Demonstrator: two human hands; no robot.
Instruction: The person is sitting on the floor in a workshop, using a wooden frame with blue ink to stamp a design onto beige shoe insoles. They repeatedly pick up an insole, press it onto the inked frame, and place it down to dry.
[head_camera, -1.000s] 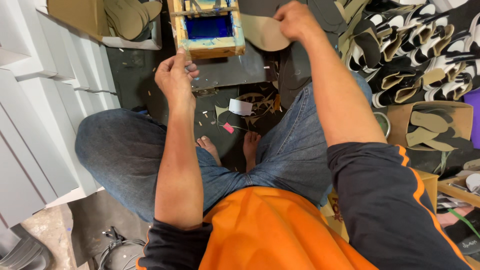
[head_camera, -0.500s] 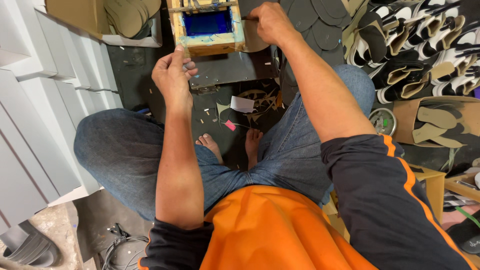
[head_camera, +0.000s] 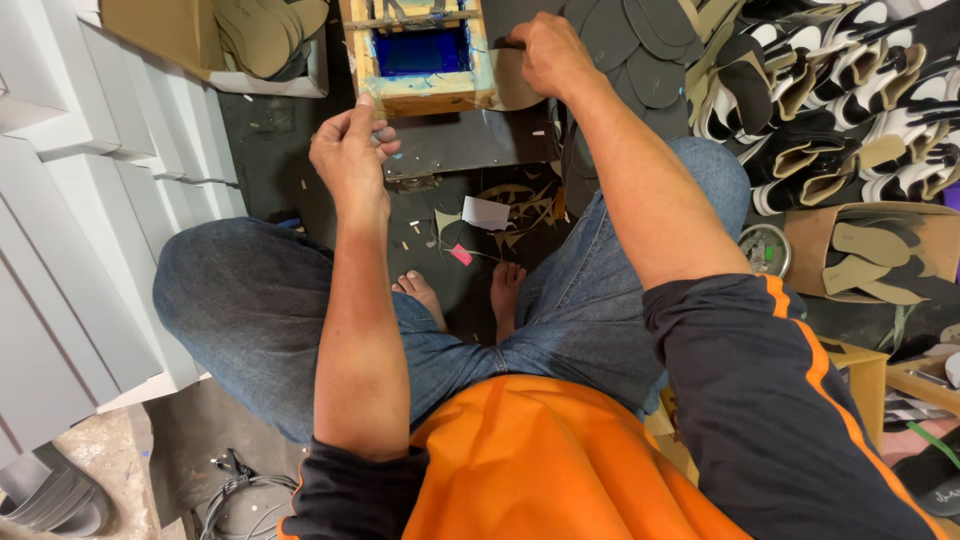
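Pinching the tan insole (head_camera: 512, 82) at one o'clock beside the wooden frame (head_camera: 420, 60), the right hand (head_camera: 545, 52) grips it, while the left hand (head_camera: 350, 150), fingers curled together, hovers at eleven o'clock below that frame.

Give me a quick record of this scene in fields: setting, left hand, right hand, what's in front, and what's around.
Setting: person seated cross-legged on the floor, barefoot, in jeans
Left hand: raised beside the wooden frame, fingers curled; whether it holds anything is unclear
Right hand: at the frame's right edge, on a tan sole-shaped piece
In front: frame with blue screen; offcuts on the floor
Around: dark soles, stacked sandals, box of tan soles
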